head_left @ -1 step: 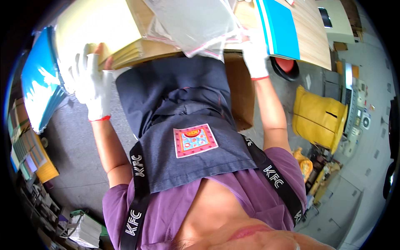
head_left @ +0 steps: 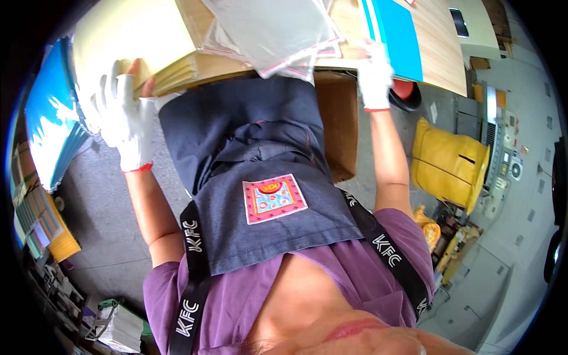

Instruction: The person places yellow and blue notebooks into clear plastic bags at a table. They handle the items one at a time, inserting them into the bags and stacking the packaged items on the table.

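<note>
Nearest, at the bottom of the frame, a purple shirt (head_left: 236,302) carries two black straps (head_left: 194,266) with bold white lettering, legible; at centre, a dark apron (head_left: 219,236) bears a pink-bordered patch (head_left: 275,199), its print too small to read.

At upper left, the white-gloved left hand (head_left: 125,115) lies against the near edge of a stack of pale yellow folders (head_left: 133,35), fingers extended and slightly apart, two tips bare; whether they pinch cannot be told; at upper right of centre, the gloved right hand (head_left: 375,77) is at the lower left corner of the blue folders (head_left: 402,44); its grip is lost in glare, cannot be told.

The table (head_left: 442,56) is light wood-grain, across the top; clear plastic bags (head_left: 269,29) with pink-red edging lie top centre.

Below it, a cardboard box (head_left: 340,130) stands at centre; grey floor (head_left: 106,207) shows at left; a yellow padded cover (head_left: 449,163) and pale wall (head_left: 520,260) occupy the right.
</note>
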`<action>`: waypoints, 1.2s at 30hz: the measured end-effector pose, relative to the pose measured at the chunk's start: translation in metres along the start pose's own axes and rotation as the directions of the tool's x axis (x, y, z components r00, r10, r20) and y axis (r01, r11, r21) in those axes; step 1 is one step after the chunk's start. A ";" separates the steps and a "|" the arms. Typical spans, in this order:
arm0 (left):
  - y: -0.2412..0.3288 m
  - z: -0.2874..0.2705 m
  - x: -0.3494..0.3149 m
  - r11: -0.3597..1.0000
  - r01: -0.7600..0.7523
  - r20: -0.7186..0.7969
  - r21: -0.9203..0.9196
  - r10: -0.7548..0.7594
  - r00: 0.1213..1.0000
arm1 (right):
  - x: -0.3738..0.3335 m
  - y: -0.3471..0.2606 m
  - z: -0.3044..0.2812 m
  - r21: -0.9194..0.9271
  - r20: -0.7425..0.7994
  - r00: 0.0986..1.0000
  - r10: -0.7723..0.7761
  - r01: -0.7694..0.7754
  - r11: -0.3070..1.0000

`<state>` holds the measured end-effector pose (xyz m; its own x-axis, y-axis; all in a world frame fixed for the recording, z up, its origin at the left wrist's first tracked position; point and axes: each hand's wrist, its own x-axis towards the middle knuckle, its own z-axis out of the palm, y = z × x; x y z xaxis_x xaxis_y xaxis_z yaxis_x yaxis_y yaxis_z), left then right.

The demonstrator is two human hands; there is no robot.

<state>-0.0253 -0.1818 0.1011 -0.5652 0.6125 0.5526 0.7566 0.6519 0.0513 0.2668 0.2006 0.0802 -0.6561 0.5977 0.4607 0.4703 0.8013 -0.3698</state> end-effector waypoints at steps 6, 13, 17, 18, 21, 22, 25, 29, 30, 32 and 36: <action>0.033 0.016 -0.012 0.827 -0.089 -0.331 -0.555 -0.121 0.936 | -0.021 0.143 -0.073 -0.587 0.137 0.939 0.315 -0.179 0.789; 0.100 0.006 -0.037 0.618 -0.182 -0.128 -0.765 0.132 0.983 | -0.007 0.134 -0.062 -0.693 0.136 0.949 0.284 -0.114 0.712; 0.123 0.016 -0.046 0.473 -0.207 -0.136 -0.856 0.180 0.974 | 0.000 0.143 -0.071 -0.638 0.225 0.939 0.262 -0.062 0.767; 0.127 0.021 -0.050 0.456 -0.205 -0.138 -0.866 0.176 0.975 | 0.000 0.146 -0.074 -0.615 0.249 0.936 0.248 -0.045 0.787; 0.127 0.030 -0.060 0.436 -0.183 -0.075 -0.881 0.255 0.964 | 0.002 0.145 -0.077 -0.600 0.264 0.925 0.272 -0.064 0.798; 0.127 0.032 -0.060 0.430 -0.180 -0.069 -0.885 0.261 0.963 | 0.002 0.146 -0.078 -0.595 0.268 0.922 0.280 -0.070 0.801; 0.128 0.033 -0.060 0.434 -0.168 -0.058 -0.885 0.256 0.965 | 0.003 0.155 -0.081 -0.584 0.303 0.919 0.253 -0.031 0.811; 0.130 0.034 -0.060 0.429 -0.167 -0.061 -0.888 0.250 0.966 | 0.006 0.156 -0.083 -0.586 0.331 0.905 0.268 -0.026 0.810; 0.130 0.035 -0.060 0.427 -0.170 -0.066 -0.888 0.247 0.967 | 0.007 0.156 -0.084 -0.582 0.334 0.904 0.267 -0.025 0.813; 0.132 0.037 -0.061 0.425 -0.176 -0.076 -0.888 0.240 0.968 | 0.008 0.155 -0.084 -0.571 0.339 0.905 0.256 -0.018 0.821; 0.134 0.039 -0.063 0.418 -0.165 -0.063 -0.893 0.247 0.967 | 0.009 0.150 -0.085 -0.568 0.334 0.908 0.251 -0.019 0.823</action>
<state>0.0985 -0.1157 0.0407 -0.3385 0.7251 0.5996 0.7032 -0.2285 0.6733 0.3815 0.3281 0.0971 -0.6748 0.7358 0.0561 0.7347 0.6626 0.1456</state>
